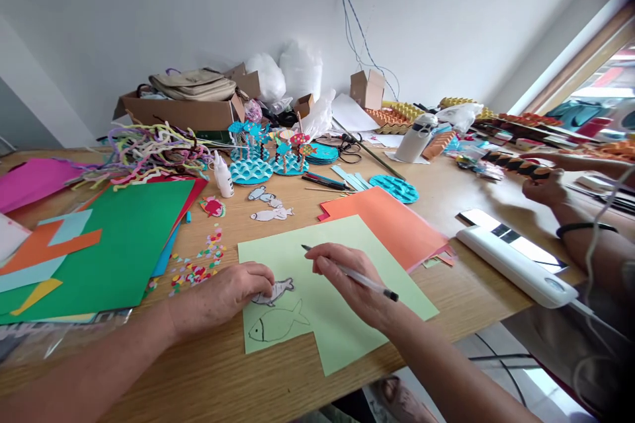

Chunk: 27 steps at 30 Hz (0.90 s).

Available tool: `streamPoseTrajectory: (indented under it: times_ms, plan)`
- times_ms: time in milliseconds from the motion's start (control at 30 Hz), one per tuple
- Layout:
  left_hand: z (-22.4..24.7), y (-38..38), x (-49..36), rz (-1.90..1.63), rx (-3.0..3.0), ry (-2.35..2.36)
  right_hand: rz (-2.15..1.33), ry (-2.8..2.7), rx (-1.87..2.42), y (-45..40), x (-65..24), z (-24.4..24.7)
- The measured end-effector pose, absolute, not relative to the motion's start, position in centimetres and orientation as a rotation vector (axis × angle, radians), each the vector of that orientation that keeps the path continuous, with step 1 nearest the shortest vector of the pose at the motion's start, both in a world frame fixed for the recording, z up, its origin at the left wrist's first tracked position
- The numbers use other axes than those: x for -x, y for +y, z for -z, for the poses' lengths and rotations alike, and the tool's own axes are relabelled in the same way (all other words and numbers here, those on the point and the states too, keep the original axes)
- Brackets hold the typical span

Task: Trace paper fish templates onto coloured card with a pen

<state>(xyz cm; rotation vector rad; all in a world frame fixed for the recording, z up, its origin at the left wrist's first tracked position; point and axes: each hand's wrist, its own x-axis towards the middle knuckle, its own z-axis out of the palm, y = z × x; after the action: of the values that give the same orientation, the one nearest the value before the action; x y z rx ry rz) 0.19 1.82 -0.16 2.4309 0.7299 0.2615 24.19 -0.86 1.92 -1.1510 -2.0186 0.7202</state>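
A light green sheet of paper [347,277] lies in front of me, with a notch cut from its near edge. My left hand [243,287] presses a small white paper fish cutout [280,292] onto it, fingers curled over the cutout's left end. Just below is a fish drawn in dark outline [278,327]. My right hand [350,271] grips a black-capped pen [367,279], its dark tip pointing up and left, seemingly above the green sheet. More white fish cutouts [272,211] rest beyond the sheet.
Left are coloured sheets [124,238], paper confetti [198,268], a glue bottle [223,175] and pipe cleaners [153,149]. Orange paper [381,218] touches the green sheet. Blue fish decorations [253,168] stand behind. At right are a white power-bank-like device [516,264] and another person's hands [546,188].
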Motion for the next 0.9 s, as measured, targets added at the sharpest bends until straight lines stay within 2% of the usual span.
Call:
streamPoseTrajectory:
  times_ms: [233, 533, 900]
  plan:
    - [0.3, 2.1, -0.2, -0.239, -2.379, 0.726, -0.778, -2.003, 1.225, -1.7, -22.9, -0.9]
    - [0.5, 2.3, -0.2, -0.274, -2.331, 0.71, -1.056, -1.88, 1.217, -2.0, -22.5, -1.9]
    - [0.6, 2.2, -0.5, -0.282, -2.332, 0.729, -0.94, -2.055, 1.134, -2.4, -22.0, -0.7]
